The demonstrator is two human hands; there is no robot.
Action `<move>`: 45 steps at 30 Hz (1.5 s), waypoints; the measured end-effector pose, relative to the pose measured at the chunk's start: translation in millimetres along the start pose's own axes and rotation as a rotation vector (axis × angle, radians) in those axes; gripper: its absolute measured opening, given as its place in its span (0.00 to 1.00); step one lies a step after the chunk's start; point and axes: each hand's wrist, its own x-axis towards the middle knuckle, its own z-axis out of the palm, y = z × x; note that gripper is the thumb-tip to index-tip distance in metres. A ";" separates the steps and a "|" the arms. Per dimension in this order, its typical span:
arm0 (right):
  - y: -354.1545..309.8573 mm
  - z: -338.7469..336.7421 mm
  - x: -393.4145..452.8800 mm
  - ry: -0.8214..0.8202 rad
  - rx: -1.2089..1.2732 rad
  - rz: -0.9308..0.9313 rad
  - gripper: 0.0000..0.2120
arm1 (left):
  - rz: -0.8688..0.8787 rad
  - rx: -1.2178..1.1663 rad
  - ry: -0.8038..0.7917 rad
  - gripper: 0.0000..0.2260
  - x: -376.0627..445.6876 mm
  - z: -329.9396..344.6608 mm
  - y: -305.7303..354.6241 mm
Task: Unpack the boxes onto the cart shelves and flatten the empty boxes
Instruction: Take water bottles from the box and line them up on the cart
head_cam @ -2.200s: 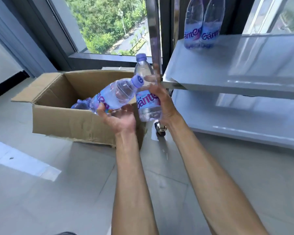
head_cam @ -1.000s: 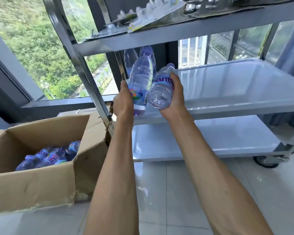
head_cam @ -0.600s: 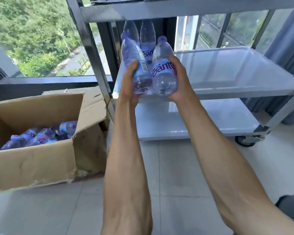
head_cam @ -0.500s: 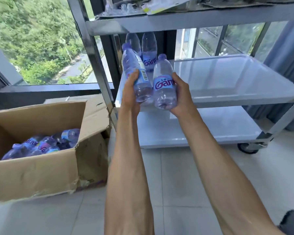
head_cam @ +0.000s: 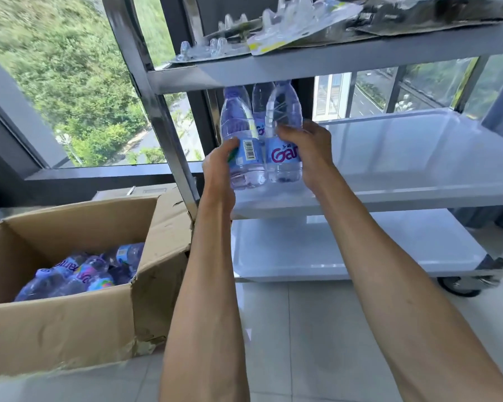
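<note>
Bottles, two, clear plastic with blue labels, each held upright at the left end of the cart's middle shelf (head_cam: 404, 158). Left hand (head_cam: 219, 166): fingers curled round the lower body of the barcode bottle (head_cam: 240, 140), thumb on its label. Right hand (head_cam: 308, 149): fingers and thumb wrapped round the labelled bottle (head_cam: 283, 134) at mid-height, its purple lettering facing the camera. The two bottles touch side by side between the hands; whether their bases rest on the shelf cannot be told.

Just behind the fingers: a third bottle (head_cam: 260, 105), standing upright on the same shelf, seen between the two held ones.

Above the hands: top shelf (head_cam: 317, 62), carrying clear plastic trays (head_cam: 244, 36) and flattened packaging.

Below the hands: bottom shelf (head_cam: 346, 250), white, with a caster wheel (head_cam: 459, 282) at its far right corner.

Left of the left hand: the cart's metal upright post (head_cam: 154, 111). Below and further left: cardboard box (head_cam: 70, 314), open on the tiled floor (head_cam: 302, 329), flaps up, with a loose heap of boxed bottles (head_cam: 82, 271) lying on their sides inside.

Behind all: window (head_cam: 70, 68) onto green trees.
</note>
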 end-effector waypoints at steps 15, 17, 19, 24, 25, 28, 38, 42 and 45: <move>37.2 25.3 72.1 0.080 -0.384 -0.190 0.33 | 0.219 -0.028 0.148 0.20 12.8 8.8 -45.3; 43.1 23.3 74.6 0.079 -0.432 -0.199 0.33 | 0.245 0.036 0.124 0.18 12.7 11.0 -46.7; 49.7 23.1 73.0 0.066 -0.457 -0.192 0.36 | 0.272 0.091 0.104 0.17 11.5 13.9 -46.7; 56.0 23.2 76.4 0.087 -0.569 -0.227 0.42 | 0.221 0.115 0.115 0.16 13.3 14.5 -45.9; 58.8 21.5 78.2 0.090 -0.564 -0.229 0.41 | 0.191 0.116 0.115 0.16 15.5 11.4 -44.8; 67.0 16.5 85.2 0.124 -0.490 -0.250 0.33 | 0.081 0.235 0.118 0.14 27.1 -1.6 -29.2; 67.4 17.2 84.8 0.163 -0.598 -0.260 0.35 | 0.166 0.253 0.123 0.22 80.1 9.9 -10.5; 64.6 17.7 83.9 0.152 -0.597 -0.234 0.34 | 0.187 0.211 0.018 0.23 84.7 26.1 -17.7; 63.0 17.1 82.3 0.161 -0.601 -0.240 0.33 | 0.233 0.195 -0.056 0.21 89.8 20.7 -23.7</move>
